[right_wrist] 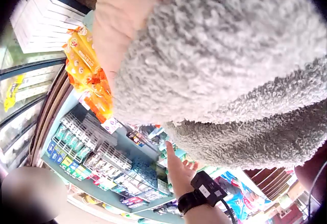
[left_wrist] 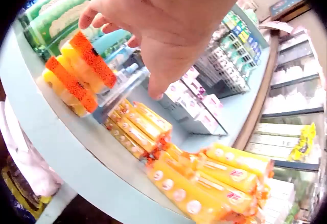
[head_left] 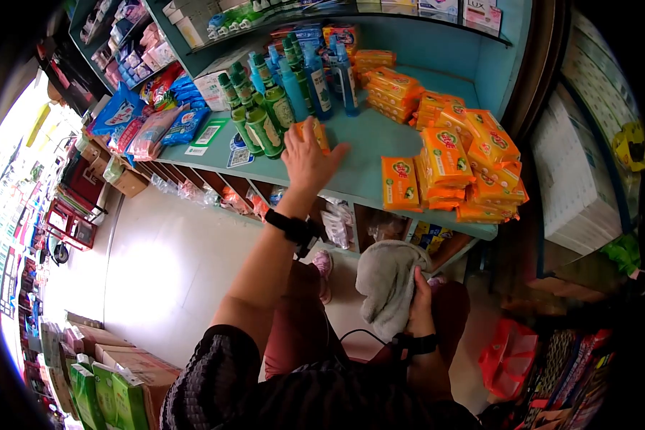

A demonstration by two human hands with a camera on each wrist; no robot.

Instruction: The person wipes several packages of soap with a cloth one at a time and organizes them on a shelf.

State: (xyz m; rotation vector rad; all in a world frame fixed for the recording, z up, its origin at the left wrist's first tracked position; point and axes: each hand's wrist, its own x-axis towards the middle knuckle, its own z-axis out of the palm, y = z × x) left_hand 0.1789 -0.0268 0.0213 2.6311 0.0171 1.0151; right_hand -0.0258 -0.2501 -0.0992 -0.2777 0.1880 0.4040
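My left hand point(head_left: 308, 161) reaches out over the counter, its thumb spread apart from the fingers and nothing in its grasp. Just past it stand orange packs point(left_wrist: 76, 73), partly hidden behind the hand in the head view. Green glass bottles point(head_left: 265, 129) and blue spray bottles point(head_left: 319, 86) are grouped right beside them. Low in front of my lap, my right hand point(head_left: 421, 304) grips a fluffy grey towel point(head_left: 387, 283), which hangs in folds and fills much of the right wrist view. Stacked orange packs point(head_left: 444, 158) lie to the right on the counter.
The blue-green counter point(head_left: 351, 172) curves across the front, with open cubbies under its edge. Bagged goods point(head_left: 183, 125) and a green QR card point(head_left: 206, 135) lie at the left. A glass case point(head_left: 580, 172) stands at the right, and a red bag point(head_left: 509, 358) is low beside me.
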